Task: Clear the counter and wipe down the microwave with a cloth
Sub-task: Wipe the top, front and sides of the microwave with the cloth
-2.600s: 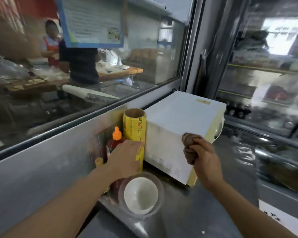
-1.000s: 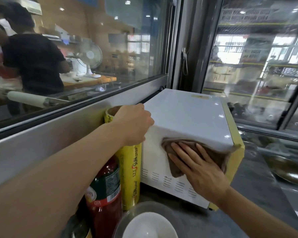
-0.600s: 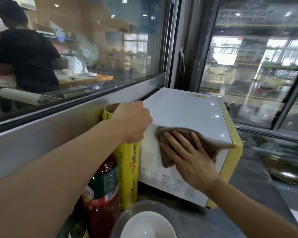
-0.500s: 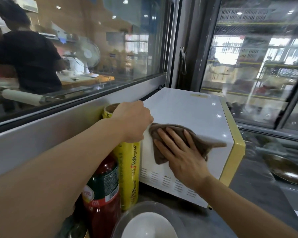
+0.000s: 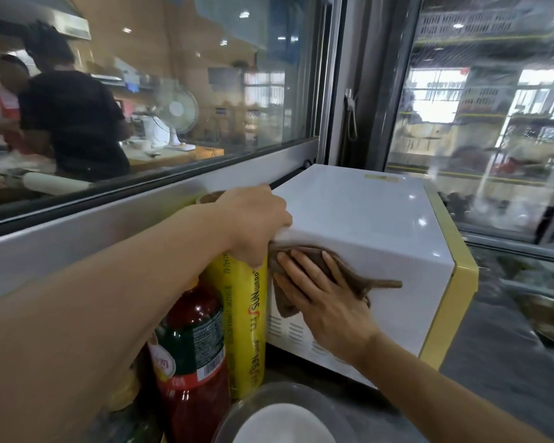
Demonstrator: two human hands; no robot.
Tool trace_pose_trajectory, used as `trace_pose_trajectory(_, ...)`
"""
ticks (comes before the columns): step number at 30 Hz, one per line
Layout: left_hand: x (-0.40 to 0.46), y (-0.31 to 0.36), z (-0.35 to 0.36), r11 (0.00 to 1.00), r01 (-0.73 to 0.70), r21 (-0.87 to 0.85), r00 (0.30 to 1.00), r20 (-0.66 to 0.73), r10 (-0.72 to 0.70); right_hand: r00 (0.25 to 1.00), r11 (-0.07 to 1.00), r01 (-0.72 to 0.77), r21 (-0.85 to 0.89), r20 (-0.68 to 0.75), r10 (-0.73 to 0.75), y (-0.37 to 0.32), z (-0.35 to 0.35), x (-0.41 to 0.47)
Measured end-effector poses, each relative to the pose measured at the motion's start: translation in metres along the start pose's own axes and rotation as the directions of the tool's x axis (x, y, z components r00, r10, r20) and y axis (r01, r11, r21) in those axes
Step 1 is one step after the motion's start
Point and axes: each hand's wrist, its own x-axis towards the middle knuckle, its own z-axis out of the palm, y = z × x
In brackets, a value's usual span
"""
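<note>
On microwave (image 5: 365, 225) side: right hand (image 5: 325, 302) flat, pressing cloth (image 5: 317, 260).

Microwaves: one, white with a yellow front frame (image 5: 359, 219), standing on the worktop (image 5: 493, 378).
Cloths: one brown cloth (image 5: 317, 260), flat on the microwave's near side wall.
Hands: two, the left hand (image 5: 253, 222) at the microwave's back top corner and the right hand (image 5: 327, 298) on the cloth.
Wrap rolls: one yellow roll (image 5: 243, 321), upright just left of the microwave.
Sauce bottles: one red bottle (image 5: 192, 346), left of the roll.
Bowls: one clear bowl (image 5: 269, 407), in front of the microwave.
</note>
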Motion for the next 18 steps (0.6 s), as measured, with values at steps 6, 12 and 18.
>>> trace_pose_trajectory(6,-0.002,0.002,-0.002,1.000,0.015,0.001,1.000,0.010,-0.015,0.987,0.987,0.128,-0.095,0.111,-0.117,-0.015,0.004,-0.016)
trace_pose_trajectory(12,-0.002,0.003,-0.002,1.000,0.005,-0.012,1.000,-0.016,-0.006,0.986,0.997,-0.058,0.049,-0.154,0.065,0.017,-0.020,0.011)
trace_pose_trajectory(18,0.000,0.001,0.002,0.999,0.038,0.006,0.999,-0.018,-0.038,0.994,0.994,0.104,-0.029,0.034,-0.103,-0.018,0.017,-0.037)
